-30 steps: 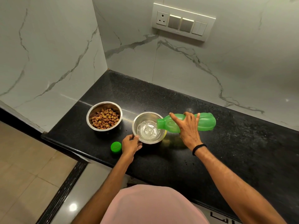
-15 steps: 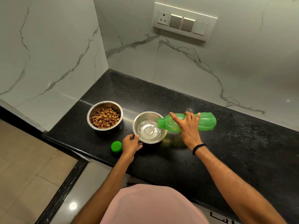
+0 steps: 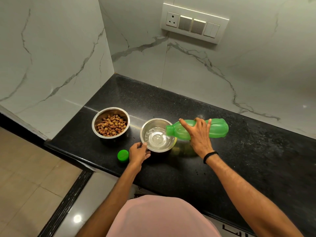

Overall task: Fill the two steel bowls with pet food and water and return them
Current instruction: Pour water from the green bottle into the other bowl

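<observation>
Two steel bowls stand on the black counter (image 3: 239, 159). The left bowl (image 3: 95, 122) holds brown pet food (image 3: 112, 124). The right bowl (image 3: 145, 127) has clear water in its bottom. My right hand (image 3: 198, 135) grips a green plastic bottle (image 3: 217, 128) tipped on its side, its open mouth over the right bowl's rim, water running out. My left hand (image 3: 137, 153) holds the near-left rim of that bowl. The green bottle cap (image 3: 122, 155) lies on the counter just left of my left hand.
Marble walls close the counter at the back and left. A white switch plate with a socket (image 3: 194, 23) is on the back wall. The counter's front edge drops to a tiled floor (image 3: 25, 177) at the left.
Water in the right bowl has risen a little. Both hands, the bottle and the bowls keep the same places.
</observation>
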